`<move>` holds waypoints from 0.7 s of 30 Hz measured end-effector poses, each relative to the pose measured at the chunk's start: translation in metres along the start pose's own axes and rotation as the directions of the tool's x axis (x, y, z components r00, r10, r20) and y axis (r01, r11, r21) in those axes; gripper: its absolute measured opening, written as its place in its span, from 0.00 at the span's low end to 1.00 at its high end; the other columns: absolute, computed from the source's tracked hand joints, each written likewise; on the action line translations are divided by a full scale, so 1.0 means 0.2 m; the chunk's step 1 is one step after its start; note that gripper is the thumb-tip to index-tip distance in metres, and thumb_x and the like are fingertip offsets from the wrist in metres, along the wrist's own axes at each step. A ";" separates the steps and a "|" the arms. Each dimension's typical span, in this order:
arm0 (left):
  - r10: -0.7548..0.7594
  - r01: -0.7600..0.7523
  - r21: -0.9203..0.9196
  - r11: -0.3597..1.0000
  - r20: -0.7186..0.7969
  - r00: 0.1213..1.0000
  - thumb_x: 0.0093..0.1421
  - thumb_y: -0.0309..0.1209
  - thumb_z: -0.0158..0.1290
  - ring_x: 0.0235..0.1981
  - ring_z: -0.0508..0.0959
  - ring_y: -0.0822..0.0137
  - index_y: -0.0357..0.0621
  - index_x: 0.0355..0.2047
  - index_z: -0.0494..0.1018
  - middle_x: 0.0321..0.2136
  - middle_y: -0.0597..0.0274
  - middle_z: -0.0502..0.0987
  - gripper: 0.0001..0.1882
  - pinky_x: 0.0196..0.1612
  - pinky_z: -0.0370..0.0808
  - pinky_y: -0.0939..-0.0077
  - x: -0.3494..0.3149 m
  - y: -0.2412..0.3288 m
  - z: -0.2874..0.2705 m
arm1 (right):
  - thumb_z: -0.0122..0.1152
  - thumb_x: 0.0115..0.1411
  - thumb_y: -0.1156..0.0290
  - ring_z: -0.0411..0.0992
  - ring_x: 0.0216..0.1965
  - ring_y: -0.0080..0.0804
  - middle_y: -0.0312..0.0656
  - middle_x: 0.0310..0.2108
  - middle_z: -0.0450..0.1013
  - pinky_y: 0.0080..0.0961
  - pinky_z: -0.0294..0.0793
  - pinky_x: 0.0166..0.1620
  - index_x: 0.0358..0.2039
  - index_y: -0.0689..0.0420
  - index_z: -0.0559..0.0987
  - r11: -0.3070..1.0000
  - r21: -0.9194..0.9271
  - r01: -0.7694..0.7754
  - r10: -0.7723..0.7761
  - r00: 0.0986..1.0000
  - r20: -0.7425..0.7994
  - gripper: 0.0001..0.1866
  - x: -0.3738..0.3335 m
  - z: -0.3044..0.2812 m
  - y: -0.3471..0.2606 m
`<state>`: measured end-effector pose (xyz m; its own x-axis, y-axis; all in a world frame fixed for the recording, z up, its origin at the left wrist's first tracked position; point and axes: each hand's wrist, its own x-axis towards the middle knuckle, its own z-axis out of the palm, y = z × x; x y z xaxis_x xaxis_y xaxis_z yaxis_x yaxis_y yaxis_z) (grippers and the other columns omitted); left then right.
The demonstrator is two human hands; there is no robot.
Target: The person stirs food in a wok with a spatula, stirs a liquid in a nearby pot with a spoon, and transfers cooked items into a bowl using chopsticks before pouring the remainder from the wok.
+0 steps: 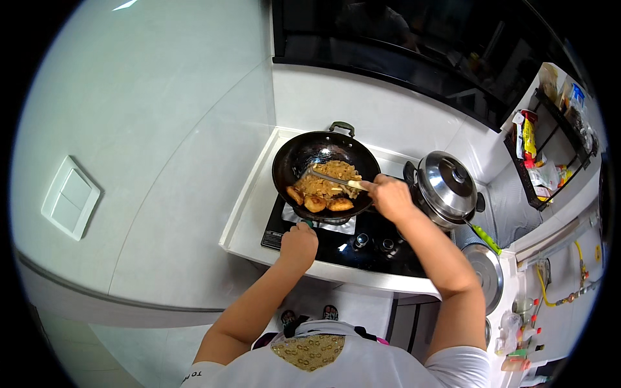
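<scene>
A dark wok (294, 152) sits on the left side of a black gas hob (336, 249). Inside it lies a heap of brown, shredded-looking food (326, 187), with several browned pieces (315, 204) along the near side. My right hand (391, 197) is closed round the pale handle of a spatula (333, 178), whose metal end reaches into the heap. My left hand (299, 246) forms a fist at the wok's near edge, apparently on its near handle, which the fingers mostly hide; a small green bit shows above them. Opposite, the wok's far handle (341, 127) is free.
Right of the wok stands a steel pot with a domed lid (446, 184). Close by are a green-handled utensil (485, 239) and a round metal lid (485, 275). Several bottles (524, 323) stand lower right. A black rack (527, 171) holds packets. A wall rises at left.
</scene>
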<state>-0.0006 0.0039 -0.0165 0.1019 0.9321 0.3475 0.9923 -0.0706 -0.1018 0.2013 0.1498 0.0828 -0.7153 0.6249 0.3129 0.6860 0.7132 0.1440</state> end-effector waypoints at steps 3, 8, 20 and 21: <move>0.013 -0.010 0.043 0.999 -0.074 0.997 0.48 0.25 0.55 0.24 0.73 0.65 0.38 0.24 0.74 0.22 0.60 0.69 0.03 0.20 0.71 0.75 0.00 0.00 0.03 | 0.52 0.52 0.71 0.72 0.32 0.33 0.37 0.28 0.70 0.29 0.72 0.33 0.42 0.46 0.80 0.969 -0.212 0.126 -0.137 0.990 -0.038 0.17 -0.06 -0.15 0.14; 0.012 -0.011 0.014 1.000 -0.089 0.996 0.48 0.25 0.55 0.24 0.73 0.65 0.38 0.24 0.74 0.23 0.59 0.70 0.03 0.20 0.71 0.74 0.00 0.00 0.02 | 0.53 0.51 0.68 0.70 0.35 0.30 0.34 0.29 0.70 0.26 0.70 0.36 0.40 0.47 0.80 0.873 -0.431 0.228 -0.268 0.963 -0.032 0.15 -0.09 -0.39 0.24; -0.002 0.003 0.016 1.000 -0.076 0.997 0.48 0.25 0.54 0.24 0.74 0.64 0.37 0.24 0.74 0.24 0.59 0.70 0.04 0.21 0.71 0.74 0.00 0.01 0.02 | 0.58 0.45 0.74 0.75 0.34 0.38 0.41 0.29 0.73 0.32 0.75 0.34 0.38 0.47 0.81 0.961 -0.275 -0.010 0.057 0.985 0.162 0.16 -0.13 -0.43 0.19; 0.012 -0.011 0.007 1.000 -0.065 0.998 0.47 0.25 0.54 0.25 0.74 0.64 0.37 0.24 0.74 0.24 0.59 0.70 0.04 0.21 0.71 0.74 0.01 0.02 0.01 | 0.58 0.46 0.73 0.75 0.33 0.39 0.42 0.29 0.73 0.32 0.75 0.34 0.38 0.47 0.81 0.968 -0.246 -0.042 0.073 0.990 0.117 0.16 -0.14 -0.35 0.20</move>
<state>0.0033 0.0064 -0.0182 0.1180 0.9060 0.4064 0.9905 -0.0785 -0.1125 0.2584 0.1384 0.1460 -0.6741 0.7079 0.2107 0.7272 0.5862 0.3572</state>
